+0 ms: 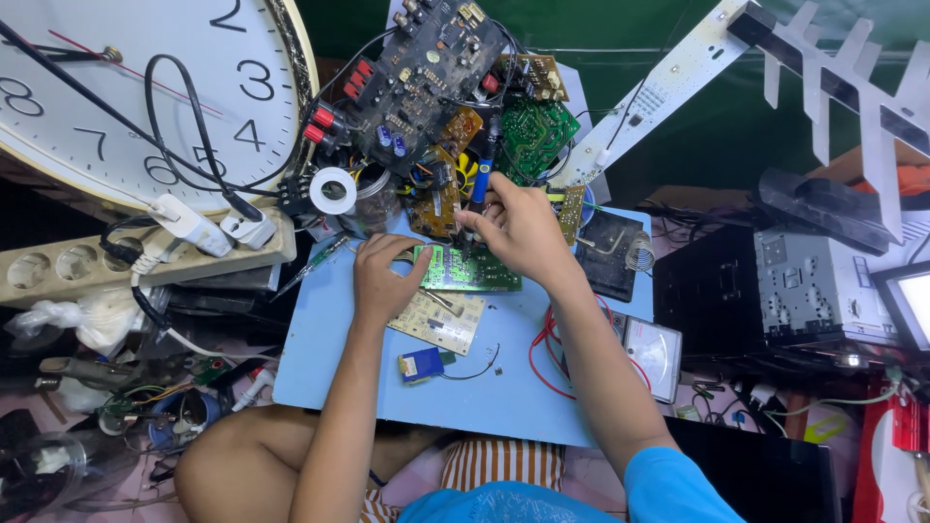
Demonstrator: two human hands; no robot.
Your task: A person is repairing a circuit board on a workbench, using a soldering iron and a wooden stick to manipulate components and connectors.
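My left hand (385, 274) pinches the left edge of a green circuit board (475, 274) lying on a light blue work board (329, 339). My right hand (518, 228) grips a soldering iron (481, 177) with a blue and black handle, its tip pointing down at the green circuit board. A beige circuit board (441, 324) lies just under my left hand. A small blue component (419, 365) with a black wire rests nearer to me.
A pile of circuit boards (441, 77) stands beyond the hands. A large wall clock (145, 87), a power strip (58, 266) with plugs and a tape roll (332, 190) lie left. Red wires (542, 353), an analog meter (651, 353) and black equipment cases (765, 286) sit right.
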